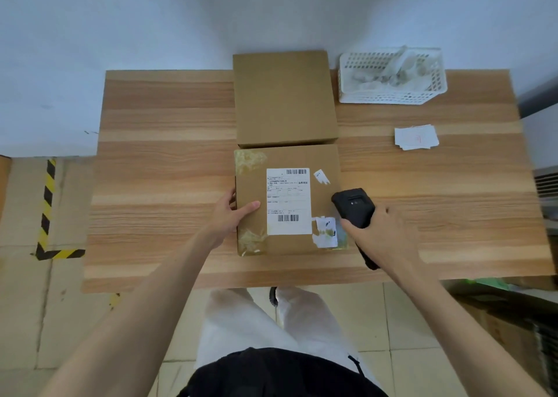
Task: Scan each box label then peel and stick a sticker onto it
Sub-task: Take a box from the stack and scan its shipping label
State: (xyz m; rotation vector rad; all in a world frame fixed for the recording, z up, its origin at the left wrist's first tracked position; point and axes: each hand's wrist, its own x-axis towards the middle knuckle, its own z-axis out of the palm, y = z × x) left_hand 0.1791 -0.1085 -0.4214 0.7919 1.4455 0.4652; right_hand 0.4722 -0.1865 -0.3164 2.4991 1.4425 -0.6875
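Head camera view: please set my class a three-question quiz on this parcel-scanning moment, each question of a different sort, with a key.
1. True or false: the right hand holds the scanner.
2. Which box carries the label: A, near box; B, far box?
3. Fill in: the left hand grips the near box's ___ edge.

Key: 1 true; 2 A; 3 left.

Wooden table (169, 161) bears two boxes (285, 97), basket (392, 94), stickers (416, 137).

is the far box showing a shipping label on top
No, the far box shows a plain brown top, while the white label sits on the near box.
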